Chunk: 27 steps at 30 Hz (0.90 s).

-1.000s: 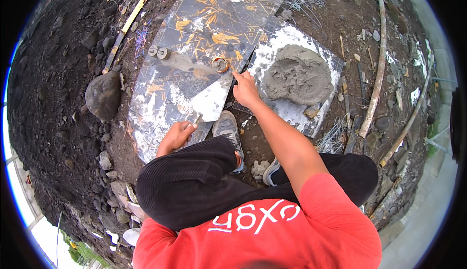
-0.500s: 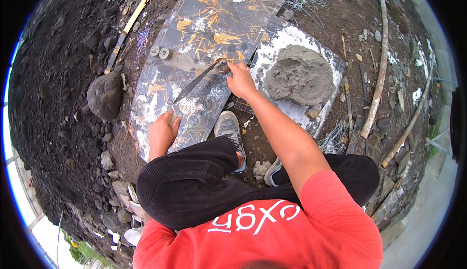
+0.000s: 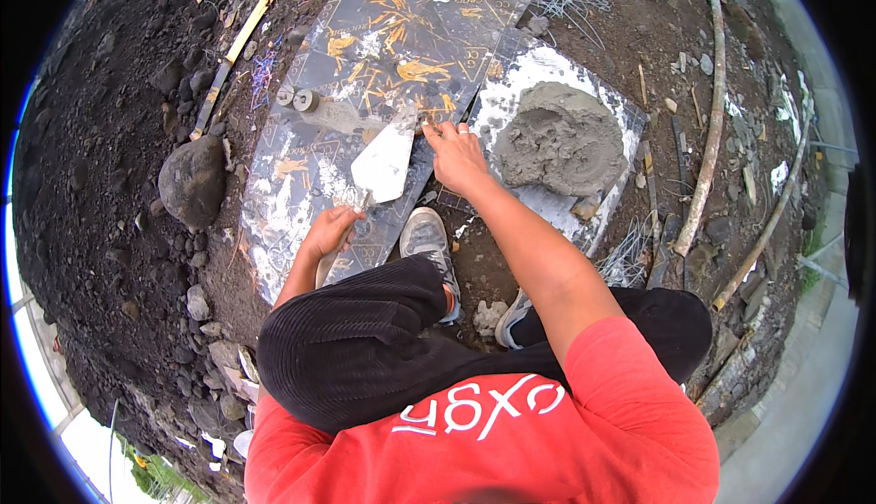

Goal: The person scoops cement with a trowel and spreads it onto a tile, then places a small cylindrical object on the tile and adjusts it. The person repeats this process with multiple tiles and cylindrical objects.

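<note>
Left hand closed around handle of trowel; blade lies over large board, tip pointing away from the person. Right hand at board's right edge, index finger extended beside blade tip; cannot tell whether it grips anything. Mortar heaped on smaller board, right. Two discs left of blade.

Soft, even daylight in a fisheye view
Shadows are faint; the trowel glares nearly white, while the soil at left looks dark. The lower-left background is blown out, blue fringes the left rim, straight edges bow near the border, and a dark smudge at bottom centre is out of focus.
</note>
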Motion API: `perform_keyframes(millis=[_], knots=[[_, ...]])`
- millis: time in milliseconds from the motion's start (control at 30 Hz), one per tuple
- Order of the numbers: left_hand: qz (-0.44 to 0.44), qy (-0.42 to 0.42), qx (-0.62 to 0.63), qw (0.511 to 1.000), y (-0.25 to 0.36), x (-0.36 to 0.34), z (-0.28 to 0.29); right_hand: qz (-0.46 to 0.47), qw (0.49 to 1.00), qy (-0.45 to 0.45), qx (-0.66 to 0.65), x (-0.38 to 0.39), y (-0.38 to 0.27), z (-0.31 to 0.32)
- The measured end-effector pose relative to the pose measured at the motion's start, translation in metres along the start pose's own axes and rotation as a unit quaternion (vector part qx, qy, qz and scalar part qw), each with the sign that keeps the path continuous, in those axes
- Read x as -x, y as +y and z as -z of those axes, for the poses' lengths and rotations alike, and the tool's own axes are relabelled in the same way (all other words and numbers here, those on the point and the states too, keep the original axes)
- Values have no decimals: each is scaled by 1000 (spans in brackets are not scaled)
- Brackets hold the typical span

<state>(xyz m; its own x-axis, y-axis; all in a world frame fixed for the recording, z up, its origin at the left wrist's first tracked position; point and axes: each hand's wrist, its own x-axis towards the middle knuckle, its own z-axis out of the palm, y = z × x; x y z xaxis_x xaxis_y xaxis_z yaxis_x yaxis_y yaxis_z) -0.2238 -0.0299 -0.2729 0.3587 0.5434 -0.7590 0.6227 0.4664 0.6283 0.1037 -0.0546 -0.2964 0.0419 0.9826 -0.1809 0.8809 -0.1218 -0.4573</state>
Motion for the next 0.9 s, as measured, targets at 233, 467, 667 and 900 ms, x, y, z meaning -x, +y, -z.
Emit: perform_keyframes(millis=[233, 467, 667, 900], knots=[[3, 84, -61, 995, 4, 15, 12, -41, 998, -33, 39, -1, -9, 10], [-39, 123, -96, 987, 41, 28, 15, -84, 993, -43, -66, -3, -7, 1], [-60, 100, -239, 964, 63, 4, 18, -85, 990, -45, -99, -2, -6, 3], [-2, 120, -166, 979, 41, 18, 28, -103, 991, -86, -13, -6, -13, 18]])
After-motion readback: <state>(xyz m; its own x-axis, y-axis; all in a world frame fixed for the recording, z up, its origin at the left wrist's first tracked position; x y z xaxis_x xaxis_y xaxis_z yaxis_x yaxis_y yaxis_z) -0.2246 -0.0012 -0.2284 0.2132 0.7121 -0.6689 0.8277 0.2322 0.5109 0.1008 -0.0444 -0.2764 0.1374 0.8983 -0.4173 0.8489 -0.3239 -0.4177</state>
